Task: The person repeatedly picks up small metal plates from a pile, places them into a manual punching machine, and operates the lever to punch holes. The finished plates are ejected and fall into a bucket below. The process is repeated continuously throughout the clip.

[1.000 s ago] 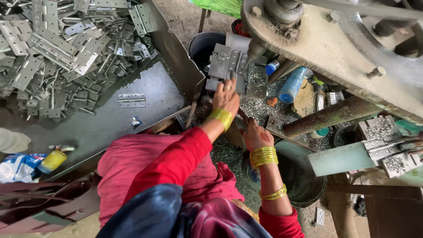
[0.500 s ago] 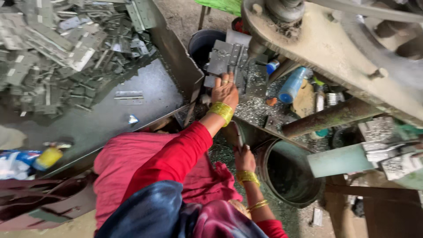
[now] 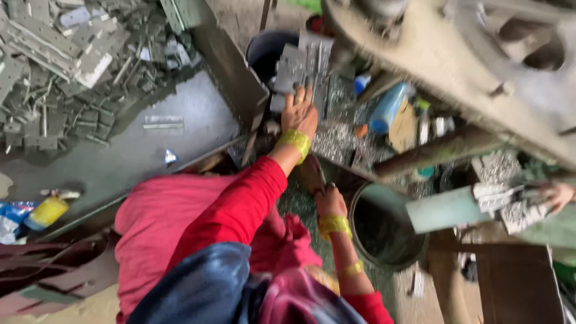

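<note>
My left hand (image 3: 300, 113) reaches forward, a yellow bangle on the wrist, and lies with fingers spread on a stack of grey stamped metal plates (image 3: 303, 63). Closer to my body, my right hand (image 3: 330, 201), also with yellow bangles, hovers beside the rim of a grey bucket (image 3: 414, 252). Its fingers are curled toward a dark brownish thing (image 3: 311, 173) and blur hides whether it grips it. Small shiny metal bits (image 3: 333, 141) litter the surface between the two hands.
A sheet-metal tray (image 3: 198, 117) at the left holds a heap of hinge-like parts (image 3: 60, 60). A black tub (image 3: 270, 51) sits behind the plates, a blue bottle (image 3: 387, 108) to their right. A big machine frame (image 3: 456, 60) overhangs. Another person's hand (image 3: 559, 195) appears far right. A yellow bottle (image 3: 47, 211) lies lower left.
My right hand has drawn back toward my body, down beside the bucket. My left hand has stayed on the metal plates. The view has shifted slightly and blurred.
</note>
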Tool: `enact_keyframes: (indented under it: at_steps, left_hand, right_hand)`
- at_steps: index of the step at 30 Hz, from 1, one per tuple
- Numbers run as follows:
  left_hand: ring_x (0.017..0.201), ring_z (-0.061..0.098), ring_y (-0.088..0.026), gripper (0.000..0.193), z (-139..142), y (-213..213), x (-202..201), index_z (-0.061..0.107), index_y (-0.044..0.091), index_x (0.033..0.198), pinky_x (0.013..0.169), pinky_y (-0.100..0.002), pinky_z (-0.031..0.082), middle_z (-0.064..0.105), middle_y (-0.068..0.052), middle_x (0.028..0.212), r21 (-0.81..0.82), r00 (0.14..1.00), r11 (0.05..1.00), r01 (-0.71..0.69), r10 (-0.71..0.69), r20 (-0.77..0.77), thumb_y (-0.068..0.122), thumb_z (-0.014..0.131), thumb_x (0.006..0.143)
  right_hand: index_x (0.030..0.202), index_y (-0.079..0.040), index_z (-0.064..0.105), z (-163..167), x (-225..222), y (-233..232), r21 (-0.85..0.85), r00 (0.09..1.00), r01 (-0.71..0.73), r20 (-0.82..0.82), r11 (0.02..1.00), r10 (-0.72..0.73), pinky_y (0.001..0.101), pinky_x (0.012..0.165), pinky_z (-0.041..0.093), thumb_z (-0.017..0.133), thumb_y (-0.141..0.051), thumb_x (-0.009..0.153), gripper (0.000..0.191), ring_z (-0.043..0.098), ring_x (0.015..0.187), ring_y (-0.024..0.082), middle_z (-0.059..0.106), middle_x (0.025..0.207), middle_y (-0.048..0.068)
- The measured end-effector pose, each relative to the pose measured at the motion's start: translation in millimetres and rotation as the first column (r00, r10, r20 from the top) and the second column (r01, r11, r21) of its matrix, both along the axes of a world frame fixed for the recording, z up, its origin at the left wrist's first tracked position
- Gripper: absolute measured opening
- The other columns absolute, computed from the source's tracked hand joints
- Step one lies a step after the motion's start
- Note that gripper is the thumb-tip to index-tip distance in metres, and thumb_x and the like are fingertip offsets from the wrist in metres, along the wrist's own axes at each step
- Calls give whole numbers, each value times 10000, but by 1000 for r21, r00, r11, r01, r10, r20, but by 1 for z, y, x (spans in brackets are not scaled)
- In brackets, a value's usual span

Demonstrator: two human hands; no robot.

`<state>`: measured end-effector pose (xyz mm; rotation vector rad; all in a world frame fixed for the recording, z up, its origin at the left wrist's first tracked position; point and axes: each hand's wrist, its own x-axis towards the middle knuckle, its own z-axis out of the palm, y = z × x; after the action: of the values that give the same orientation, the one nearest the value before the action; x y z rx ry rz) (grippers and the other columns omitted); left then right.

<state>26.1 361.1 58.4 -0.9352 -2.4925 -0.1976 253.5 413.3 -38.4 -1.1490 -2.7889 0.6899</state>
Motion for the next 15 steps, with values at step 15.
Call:
enact_keyframes:
  at_steps: [15]
  left_hand:
    - [1410,387,-279,250,26,11,-21,818,132,990,1103,-446,276,442,-110,1608,-109,976,993,-46,68,207,193,591,904]
  right_hand:
    - [1110,-34,673,12,-16,23,-42,1000,6,10,999,-6,556,882,531,671,-534,873,553,657,1061,488,698,1057,302]
